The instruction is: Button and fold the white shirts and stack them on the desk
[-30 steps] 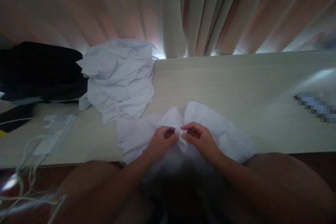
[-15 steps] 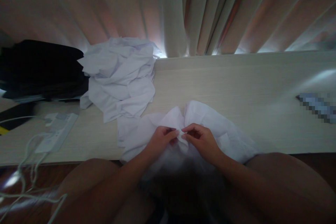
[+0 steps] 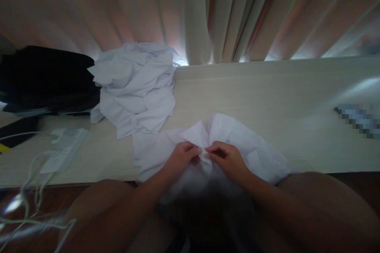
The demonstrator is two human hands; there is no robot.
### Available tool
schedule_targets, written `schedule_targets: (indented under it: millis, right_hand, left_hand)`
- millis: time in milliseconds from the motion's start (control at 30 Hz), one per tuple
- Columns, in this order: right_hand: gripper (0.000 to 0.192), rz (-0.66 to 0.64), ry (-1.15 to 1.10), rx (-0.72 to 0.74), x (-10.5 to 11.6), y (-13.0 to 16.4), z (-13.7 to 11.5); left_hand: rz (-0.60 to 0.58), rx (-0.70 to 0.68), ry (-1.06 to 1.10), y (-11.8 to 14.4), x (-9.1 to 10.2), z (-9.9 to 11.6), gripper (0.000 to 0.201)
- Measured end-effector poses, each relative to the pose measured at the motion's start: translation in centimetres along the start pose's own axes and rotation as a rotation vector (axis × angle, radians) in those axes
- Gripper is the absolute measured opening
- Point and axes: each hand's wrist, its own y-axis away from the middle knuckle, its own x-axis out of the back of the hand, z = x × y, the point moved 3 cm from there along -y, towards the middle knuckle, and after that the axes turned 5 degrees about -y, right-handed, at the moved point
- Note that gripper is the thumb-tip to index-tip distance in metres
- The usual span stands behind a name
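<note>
A white shirt-like garment (image 3: 234,130) lies bunched at the front edge of the pale tabletop (image 3: 252,91) and hangs over it toward my lap. Its collar-like point stands up between my hands. My left hand (image 3: 186,154) pinches the cloth from the left with thumb and fingers. From the right, my right hand (image 3: 224,156) pinches the same spot, its fingertips almost touching the left ones. Any button there is too small to make out.
Crumpled white clothes (image 3: 136,83) are heaped at the back left, beside a black pile of fabric (image 3: 47,79). A white power strip (image 3: 63,150) with cables sits at the left front. A blurred-out flat object (image 3: 359,120) lies far right. Curtains (image 3: 196,16) hang behind.
The cloth between my fingers has shifted slightly, its raised point now tipped more to the left. Both hands stay in nearly the same place, still pinching.
</note>
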Motion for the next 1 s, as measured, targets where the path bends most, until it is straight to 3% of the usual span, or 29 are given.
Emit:
schedule_targets:
  millis: [267,500,767,1000]
  right_hand:
    - [0.005,-0.016,-0.023,0.035,-0.1,-0.1,-0.2]
    - [0.010,-0.007,-0.006,0.055,0.0,-0.1,-0.1]
    - [0.011,-0.069,0.166,0.216,0.4,-0.1,-0.9]
    - [0.007,-0.075,0.435,0.492,0.1,0.1,-0.9]
  left_hand:
    - [-0.124,0.077,0.127,0.0,-0.3,-0.6,0.021]
    - [-0.166,0.032,0.189,-0.2,-0.4,-0.9,0.026]
    - [-0.144,0.050,0.135,-0.2,-0.2,-0.5,0.025]
    - [-0.089,0.036,0.045,0.1,0.3,0.3,0.021]
